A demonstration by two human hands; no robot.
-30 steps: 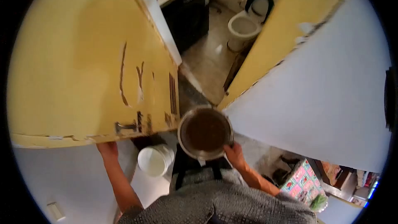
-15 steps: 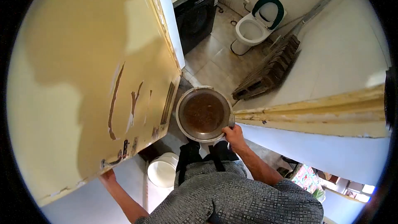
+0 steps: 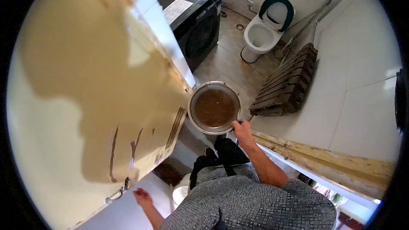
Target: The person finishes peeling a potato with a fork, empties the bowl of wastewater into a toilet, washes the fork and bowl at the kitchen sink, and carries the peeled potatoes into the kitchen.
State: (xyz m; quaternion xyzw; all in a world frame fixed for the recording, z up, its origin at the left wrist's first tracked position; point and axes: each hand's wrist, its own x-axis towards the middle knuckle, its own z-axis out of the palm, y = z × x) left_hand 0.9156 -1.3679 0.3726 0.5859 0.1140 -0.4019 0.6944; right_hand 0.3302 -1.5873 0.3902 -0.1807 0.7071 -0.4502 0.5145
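- Left hand [image 3: 142,196] has come off the door [image 3: 64,123] (fingers loose, half-curled).
- Right hand [image 3: 243,134]: fingers clasp the brown-filled pan [image 3: 192,108].
- Black machine [image 3: 195,44]: markings [image 3: 203,13] illegibly small.

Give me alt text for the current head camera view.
A person's right hand grips a round metal basin of brown liquid at a bathroom doorway. Their left hand looks empty beside a scuffed yellow door; beyond stand a toilet and black washing machine.
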